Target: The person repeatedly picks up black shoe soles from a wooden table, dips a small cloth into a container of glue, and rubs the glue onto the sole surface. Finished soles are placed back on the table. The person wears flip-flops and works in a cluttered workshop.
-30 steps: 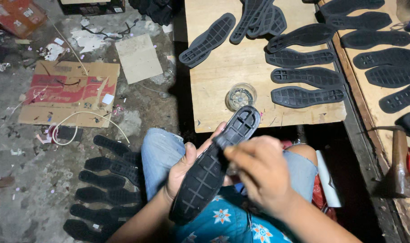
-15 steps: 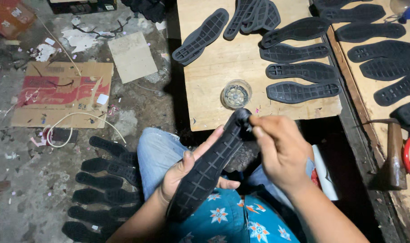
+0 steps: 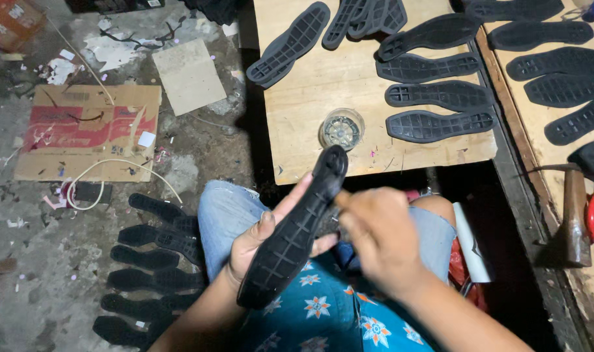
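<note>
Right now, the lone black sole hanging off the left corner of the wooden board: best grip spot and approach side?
Grip the overhanging sole at its wide lower-left end, coming from the left, floor side. That end seems to jut past the board edge, so fingers could likely close above and below it. Its upper end lies flat near other soles, leaving less room there.

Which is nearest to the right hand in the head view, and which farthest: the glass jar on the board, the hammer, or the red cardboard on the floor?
1. Glass jar: just above the right hand, on the wooden board's near edge.
2. Hammer: off to the right, on the bench.
3. Red cardboard: far left, flat on the floor.
</note>
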